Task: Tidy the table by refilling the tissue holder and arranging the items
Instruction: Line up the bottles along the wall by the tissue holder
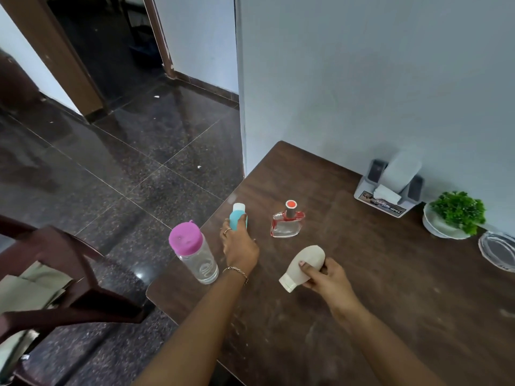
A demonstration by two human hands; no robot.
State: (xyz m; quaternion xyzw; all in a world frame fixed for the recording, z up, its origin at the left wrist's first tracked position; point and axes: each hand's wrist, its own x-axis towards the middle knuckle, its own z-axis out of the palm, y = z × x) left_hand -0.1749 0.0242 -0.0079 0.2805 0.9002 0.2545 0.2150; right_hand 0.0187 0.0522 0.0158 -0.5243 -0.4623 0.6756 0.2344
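The tissue holder (388, 188) stands at the far side of the brown surface (390, 288), against the pale wall, with white tissue rising from its middle and a folded corner sticking out at the front. Just to the right of the holder sits a white bowl (440, 228) carrying a green leafy plant (459, 208), and further right of that a clear round lid or dish (498, 250) lies at the frame's edge.

Well to the left of the holder, nearer the person, a clear glass perfume bottle (287, 222) with red trim and a grey cap stands upright. Left of it, close to the surface's edge, the left hand (239, 246) has its grip closed around a small teal bottle (239, 217) with a white cap, which is upright and seems to rest on the surface. A clear water bottle (193, 253) with a pink lid stands just left of that hand, at the surface's corner.

Nearer than the perfume bottle, the right hand (324, 277) holds a cream squeeze bottle (303, 266) tilted, its flat white cap pointing down and to the left; whether it touches the surface cannot be told.

A dark wooden chair (69, 277) stands on the floor to the left.
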